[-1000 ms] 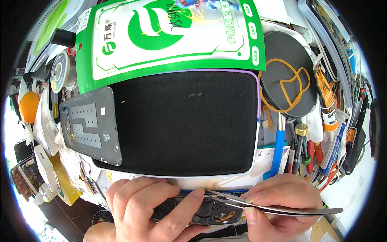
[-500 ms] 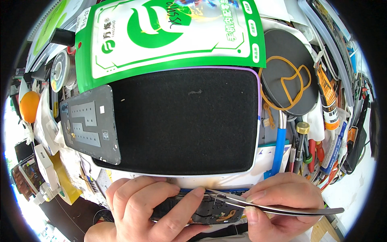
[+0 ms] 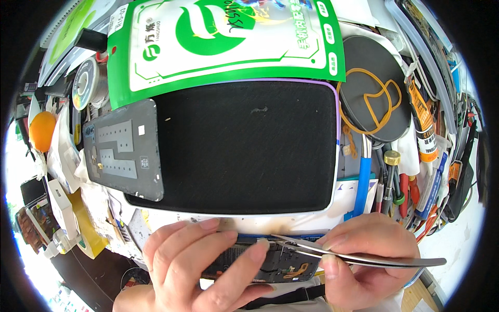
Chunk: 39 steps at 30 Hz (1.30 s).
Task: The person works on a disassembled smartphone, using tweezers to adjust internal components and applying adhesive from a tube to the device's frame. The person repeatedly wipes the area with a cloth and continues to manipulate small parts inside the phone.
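Observation:
Near the lower edge, my left hand (image 3: 200, 262) grips an opened phone (image 3: 267, 265) with its dark inner parts showing. Its fingers lie across the phone's left half and hide much of it. My right hand (image 3: 366, 255) pinches a pair of metal tweezers (image 3: 384, 260) between thumb and fingers. The tweezer tips are at the phone's upper edge, close to my left index fingertip; whether they grip anything is too small to tell. A dark phone back cover (image 3: 123, 151) lies at the left on a black padded mat (image 3: 244, 151).
A green and white bag (image 3: 223, 47) lies behind the mat. To the right are a round black disc (image 3: 371, 88) with an orange rubber band, an orange-black tube (image 3: 422, 125) and several hand tools. A solder spool (image 3: 86, 86) and yellow tape (image 3: 91, 229) are at the left.
The mat, cover and bag appear slightly higher and further right in the picture. My hands, phone and tweezers keep almost the same arrangement, with the tweezer tips still at the phone's upper edge.

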Tool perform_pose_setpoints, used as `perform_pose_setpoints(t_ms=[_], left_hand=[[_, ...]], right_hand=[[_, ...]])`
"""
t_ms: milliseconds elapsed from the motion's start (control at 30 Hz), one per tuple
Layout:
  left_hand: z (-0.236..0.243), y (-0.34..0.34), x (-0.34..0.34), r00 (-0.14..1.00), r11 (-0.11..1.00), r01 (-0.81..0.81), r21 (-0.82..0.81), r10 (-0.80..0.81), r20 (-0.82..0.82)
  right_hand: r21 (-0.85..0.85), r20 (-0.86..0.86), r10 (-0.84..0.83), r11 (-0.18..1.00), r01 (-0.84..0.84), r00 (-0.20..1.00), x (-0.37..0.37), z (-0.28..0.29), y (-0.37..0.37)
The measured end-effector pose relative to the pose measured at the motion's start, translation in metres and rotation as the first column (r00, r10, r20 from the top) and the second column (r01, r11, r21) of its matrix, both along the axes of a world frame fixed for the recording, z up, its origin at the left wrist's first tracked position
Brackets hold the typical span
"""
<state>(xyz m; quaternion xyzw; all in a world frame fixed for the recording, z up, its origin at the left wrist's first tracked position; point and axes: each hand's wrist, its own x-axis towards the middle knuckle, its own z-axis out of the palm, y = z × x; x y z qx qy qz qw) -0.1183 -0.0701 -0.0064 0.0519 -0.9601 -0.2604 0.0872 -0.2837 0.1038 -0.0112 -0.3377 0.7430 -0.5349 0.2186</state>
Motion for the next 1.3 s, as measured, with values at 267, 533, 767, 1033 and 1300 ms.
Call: perform_pose_setpoints(t_ms=[267, 533, 767, 1033, 1300], left_hand=[[-0.01, 0.027, 0.083, 0.984, 0.996, -0.091, 0.001, 0.09, -0.156], [-0.028, 0.058, 0.114, 0.978, 0.995, -0.097, 0.031, 0.101, -0.182], [-0.019, 0.042, 0.09, 0.997, 0.959, -0.07, -0.275, 0.056, -0.061], [-0.008, 0.021, 0.046, 0.999, 0.957, -0.032, -0.289, 0.043, 0.03], [-0.022, 0.01, 0.034, 0.994, 0.982, -0.008, -0.189, -0.012, -0.107]], right_hand=[[-0.057, 0.129, 0.085, 0.995, -0.078, 0.988, -0.003, -0.003, 0.011], [-0.105, 0.031, 0.112, 0.989, -0.108, 0.993, 0.005, -0.003, 0.01], [-0.086, 0.061, 0.058, 0.995, -0.052, 0.996, 0.008, -0.007, 0.013], [-0.069, -0.008, 0.067, 0.995, -0.068, 0.998, 0.0, -0.002, 0.006], [-0.09, 0.016, 0.156, 0.984, -0.154, 0.988, -0.012, -0.007, 0.002]])
